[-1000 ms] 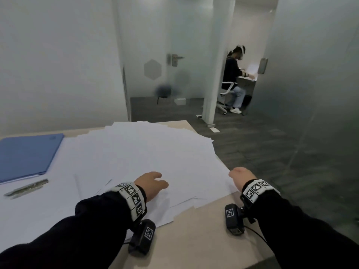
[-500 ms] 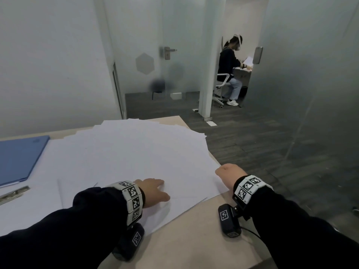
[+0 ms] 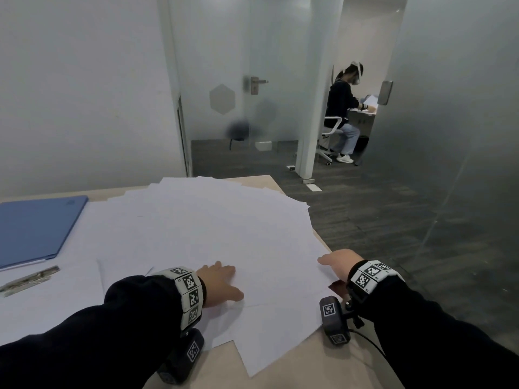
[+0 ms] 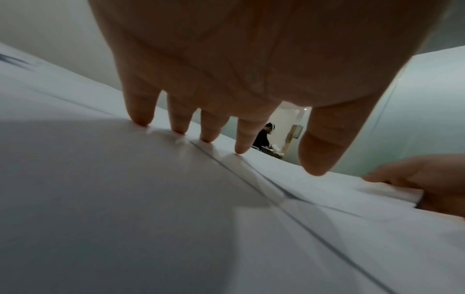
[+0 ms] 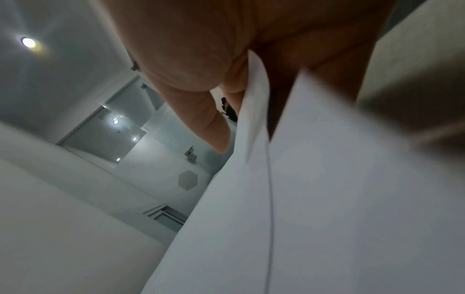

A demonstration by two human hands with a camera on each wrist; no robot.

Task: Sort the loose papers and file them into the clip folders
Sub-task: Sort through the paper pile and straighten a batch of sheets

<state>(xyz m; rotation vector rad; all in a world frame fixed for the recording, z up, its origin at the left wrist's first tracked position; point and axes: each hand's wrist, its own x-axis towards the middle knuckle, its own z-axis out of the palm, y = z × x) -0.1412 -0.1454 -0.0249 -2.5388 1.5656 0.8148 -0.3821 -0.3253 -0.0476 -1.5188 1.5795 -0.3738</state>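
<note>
Several loose white papers (image 3: 210, 234) lie fanned across the table. My left hand (image 3: 222, 284) rests on them near the front, fingers straight, and the fingertips (image 4: 242, 147) press into the top sheet (image 4: 125, 199). My right hand (image 3: 337, 262) pinches the pile's right edge at the table's side, thumb on top and fingers beneath. In the right wrist view the thumb (image 5: 201, 119) lies over the sheet edges (image 5: 254, 103). A blue clip folder (image 3: 36, 228) lies shut at the far left.
A metal clip bar (image 3: 29, 280) lies on the paper just in front of the folder. Bare table (image 3: 323, 369) shows at the front right, and its right edge drops to dark floor. A person (image 3: 342, 108) sits at a desk beyond the glass partition.
My right hand has gone from a fist beside the pile to a pinch on its right edge. The left hand stays pressed on the sheets. Sheets now reach closer to the front edge.
</note>
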